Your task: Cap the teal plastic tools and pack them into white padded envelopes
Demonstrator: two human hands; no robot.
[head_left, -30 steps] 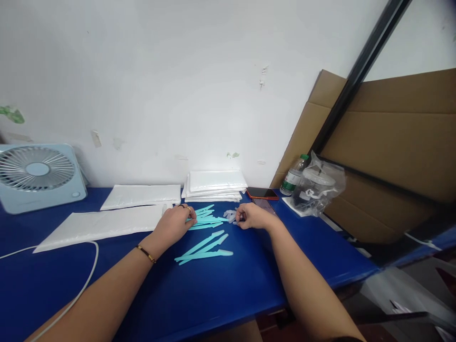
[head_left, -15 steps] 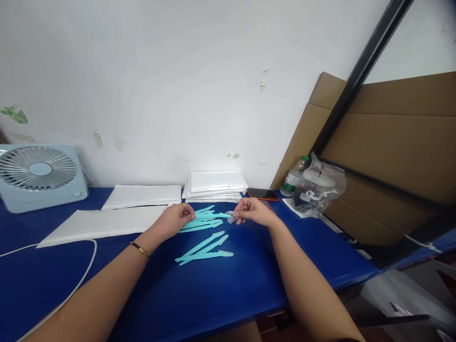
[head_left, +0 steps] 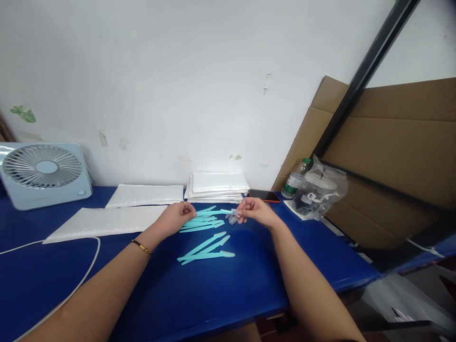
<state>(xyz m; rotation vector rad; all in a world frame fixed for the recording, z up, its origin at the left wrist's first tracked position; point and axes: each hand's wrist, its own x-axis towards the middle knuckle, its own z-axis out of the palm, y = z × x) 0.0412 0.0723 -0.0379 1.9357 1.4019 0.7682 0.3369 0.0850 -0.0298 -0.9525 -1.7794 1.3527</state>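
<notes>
Hands first: my left hand [head_left: 177,217] is pinching one end of a teal plastic stick [head_left: 216,212], and my right hand [head_left: 254,211] has its fingers closed on a small clear cap [head_left: 233,216] right at the other end of that same stick. Looks like the cap is going on or sitting on the tip, but it's tiny and see-through so I honestly can't tell if it's seated or just touching

The stick is lifted a bit between both hands, just above the loose teal pile [head_left: 202,223] that lies under and right of my left fingers. Nearer to me from both hands there's a separate little bunch of three sticks [head_left: 205,249] lying together on the blue table [head_left: 221,289]. If I had to guess, that's the finished bunch and the pile by my left hand is what's left, so I'd say I'm somewhere under halfway

Off to the left of my left hand are flat white bags [head_left: 107,221], and past both hands against the wall a stack of more bags [head_left: 218,184]. Past my right hand there's a phone [head_left: 263,195], then a water bottle [head_left: 295,179] and a plastic-wrapped jar [head_left: 320,187]. Fan [head_left: 44,173] sits way out left with its white cable [head_left: 83,275] running by my left forearm
</notes>
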